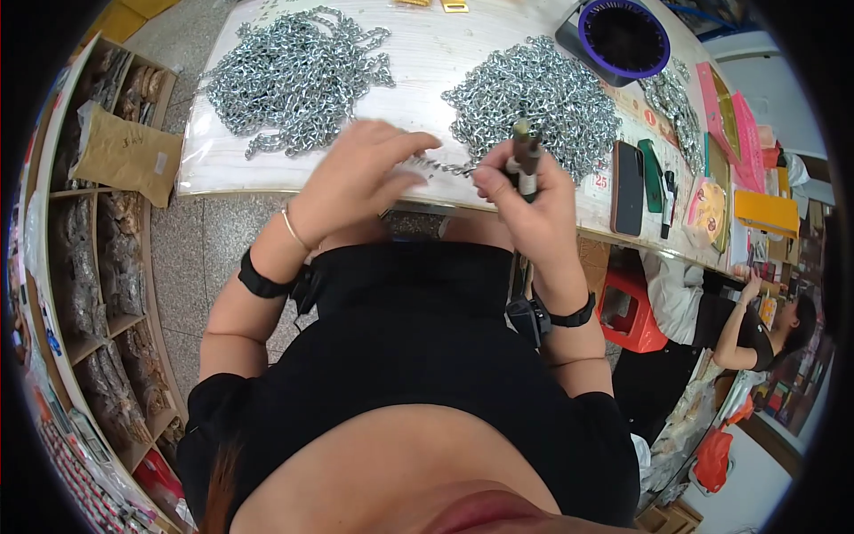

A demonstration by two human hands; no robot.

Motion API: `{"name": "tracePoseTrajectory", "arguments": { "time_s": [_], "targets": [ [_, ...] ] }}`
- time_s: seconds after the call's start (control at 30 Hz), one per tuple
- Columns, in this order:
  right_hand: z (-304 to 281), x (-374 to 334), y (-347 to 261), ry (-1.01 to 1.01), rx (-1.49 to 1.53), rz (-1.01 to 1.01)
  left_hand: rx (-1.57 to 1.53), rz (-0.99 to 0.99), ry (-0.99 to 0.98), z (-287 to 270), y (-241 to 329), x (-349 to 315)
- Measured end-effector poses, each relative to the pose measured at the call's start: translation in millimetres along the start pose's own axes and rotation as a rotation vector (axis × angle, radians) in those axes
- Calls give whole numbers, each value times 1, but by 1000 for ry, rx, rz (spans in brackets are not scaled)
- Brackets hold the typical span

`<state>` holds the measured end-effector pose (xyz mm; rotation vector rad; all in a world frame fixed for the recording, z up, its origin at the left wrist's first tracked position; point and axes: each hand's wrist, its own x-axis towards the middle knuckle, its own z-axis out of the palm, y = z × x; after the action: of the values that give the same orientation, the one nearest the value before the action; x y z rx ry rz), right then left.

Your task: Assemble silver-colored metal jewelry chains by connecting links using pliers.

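Observation:
My right hand (544, 200) is closed around a dark two-handled tool (527, 158) that looks like pliers; its working end is hidden in the grip. Between the thumb and fingers of that hand sits one end of a short piece of silver chain (449, 167). The chain stretches left toward my left hand (360, 173), whose thumb and forefinger are apart, one on each side of it; the far end is blurred. A large heap of silver chain (298, 80) lies beyond my left hand. Another heap of chain (534, 98) lies just beyond my right hand.
A black bin with a purple rim (583, 11) stands at the table's far right. A dark phone (627, 189), a green case (651, 176) and a pen (668, 205) lie right of my right hand. Shelves of bagged goods (93, 267) stand left. Someone sits at right, past a red stool (627, 311).

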<state>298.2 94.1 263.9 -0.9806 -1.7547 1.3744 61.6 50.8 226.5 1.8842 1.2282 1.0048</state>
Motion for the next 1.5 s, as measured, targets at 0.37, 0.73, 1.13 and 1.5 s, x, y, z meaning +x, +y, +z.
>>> {"name": "tracePoseTrajectory", "arguments": {
  "time_s": [0.37, 0.73, 1.13, 1.5],
  "targets": [
    [-59, -34, -25, 206, 21, -507, 511, 130, 474, -64, -36, 15],
    [-49, -35, 14, 304, 134, 234, 394, -57, 315, -126, 36, -24],
    [-23, -14, -20, -43, -155, 21, -131, 71, -269, 15, 25, 39],
    [-46, -38, 39, 99, -247, 270, -50, -274, -182, -5, 12, -9]
  ]
}}
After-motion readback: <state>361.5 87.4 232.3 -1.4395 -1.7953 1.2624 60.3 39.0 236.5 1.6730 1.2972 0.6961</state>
